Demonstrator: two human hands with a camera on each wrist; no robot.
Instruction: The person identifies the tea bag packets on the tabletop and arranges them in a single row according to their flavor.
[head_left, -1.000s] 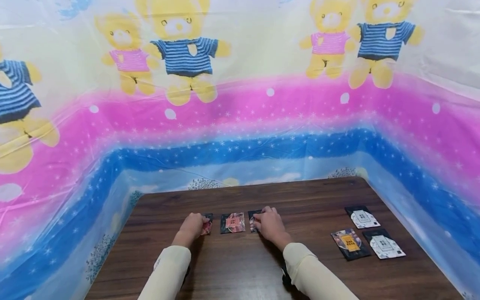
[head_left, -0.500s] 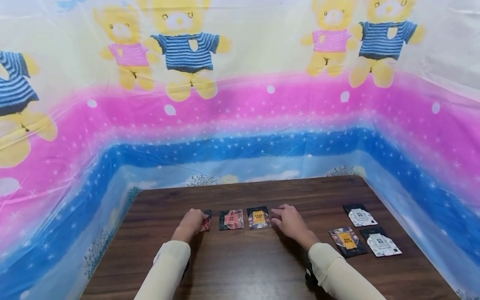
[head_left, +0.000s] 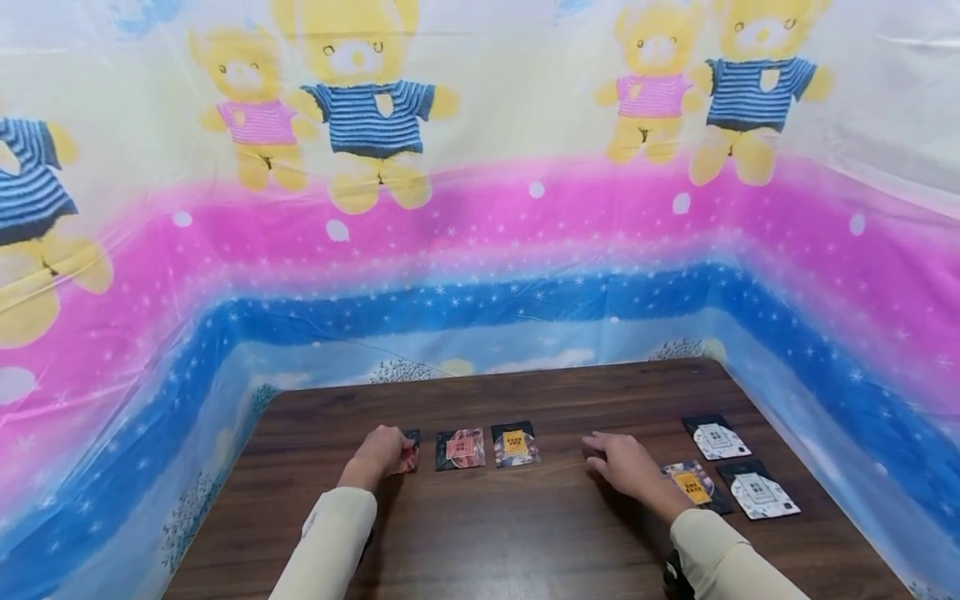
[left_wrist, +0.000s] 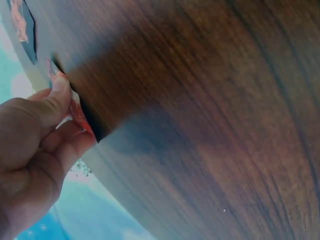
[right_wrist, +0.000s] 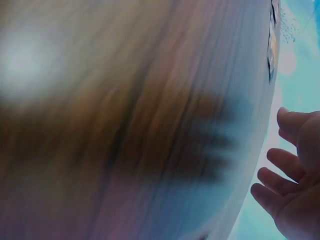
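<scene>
A: Holding what w/ L hand (head_left: 377, 452)?
B: Pinching red packet (head_left: 410, 461) w/ fingers (left_wrist: 77, 145), approx. 10 o'clock on tabletop (head_left: 495, 533).
A: And w/ R hand (head_left: 626, 465)?
B: Hovering w/ fingers (right_wrist: 284, 163) released, loosely parted, approx. 2 o'clock, nr yellow-label packet (head_left: 693, 486).

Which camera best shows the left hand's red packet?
The left wrist view: the packet appears close up, pinched by the left hand. The head view shows it small, partly covered; the right wrist view doesn't clearly show it.
</scene>
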